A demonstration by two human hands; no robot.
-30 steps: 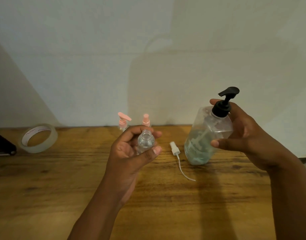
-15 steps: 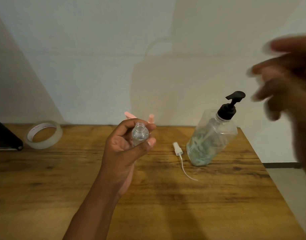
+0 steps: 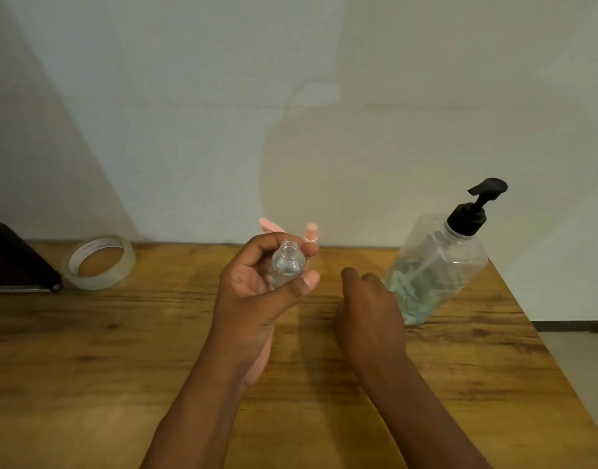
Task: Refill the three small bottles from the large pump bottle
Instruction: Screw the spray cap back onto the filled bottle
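I hold one small clear bottle (image 3: 287, 265), uncapped and upright, in my left hand (image 3: 257, 292), fingers and thumb curled round it. Two pink pump tops (image 3: 311, 231) peek out behind that hand, their bottles hidden. One large pump bottle (image 3: 436, 269) stands to the right. My right hand (image 3: 368, 309) rests low on the table (image 3: 121, 350), knuckles up; I cannot tell its grip. One tape roll (image 3: 99, 262) lies far left.

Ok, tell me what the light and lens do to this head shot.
Head view: dim, warm light; a soft shadow falls on the wall; the large pump bottle leans from wide-angle distortion; both hands are sharp, no motion blur; the small bottle shows faint glints.
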